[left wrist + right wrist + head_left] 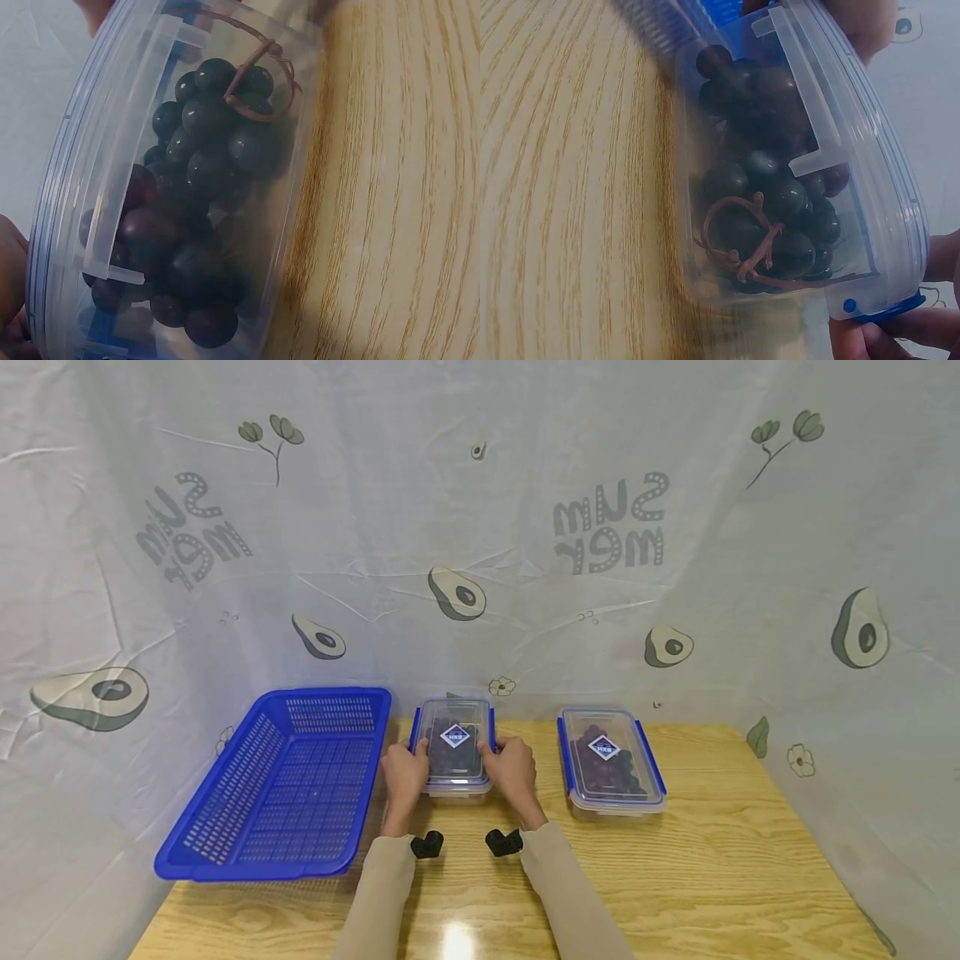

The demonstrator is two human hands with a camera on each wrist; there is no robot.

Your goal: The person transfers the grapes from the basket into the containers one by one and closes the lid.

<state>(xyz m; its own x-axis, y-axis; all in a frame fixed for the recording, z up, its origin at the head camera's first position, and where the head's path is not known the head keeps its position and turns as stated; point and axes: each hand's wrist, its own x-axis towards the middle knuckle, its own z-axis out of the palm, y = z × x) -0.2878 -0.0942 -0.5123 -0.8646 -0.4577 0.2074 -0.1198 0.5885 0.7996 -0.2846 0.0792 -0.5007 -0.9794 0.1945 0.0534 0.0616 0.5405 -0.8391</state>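
Both hands are at a clear plastic food container [454, 768] with a lid and blue side latches, standing on the wooden table. My left hand [406, 770] grips its left side, the thumb at the lid's edge. On the opposite side my right hand [512, 768] holds the right edge, its thumb also by the lid. Dark grapes [214, 161] on a brown stem show through the wall. In the right wrist view, a blue latch [894, 307] sticks out from the lid, with the right hand's fingers [922, 328] against it.
A blue plastic basket [272, 868] stands left of the hands. To the right, a second lidded container [611, 777] holds dark grapes on the table [735, 860]. Behind everything hangs a pale curtain [510, 635] printed with avocados.
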